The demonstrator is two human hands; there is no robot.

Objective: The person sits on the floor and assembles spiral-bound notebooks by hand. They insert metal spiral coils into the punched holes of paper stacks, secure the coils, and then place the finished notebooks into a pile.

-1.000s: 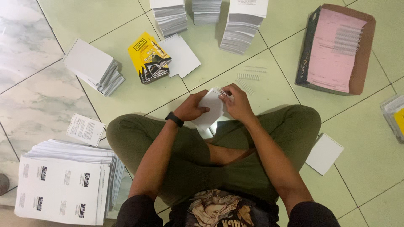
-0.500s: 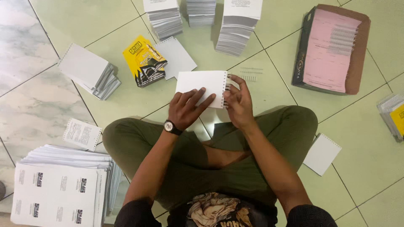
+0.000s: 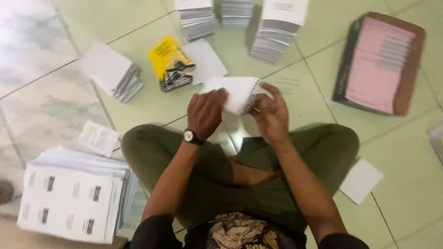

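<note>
Head view: I am holding a small white spiral notepad above the floor tiles in front of my crossed legs, its long axis running left to right, coil edge pointing right. My left hand is gripping its left end, my right hand is pinching the coil. Beyond it are lying one yellow packet, three grey stacks and one brown tray of pink sheets.

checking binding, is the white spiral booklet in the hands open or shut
Shut: the booklet shows one plain cover, coil edge by the right hand, left hand holding it.
</note>
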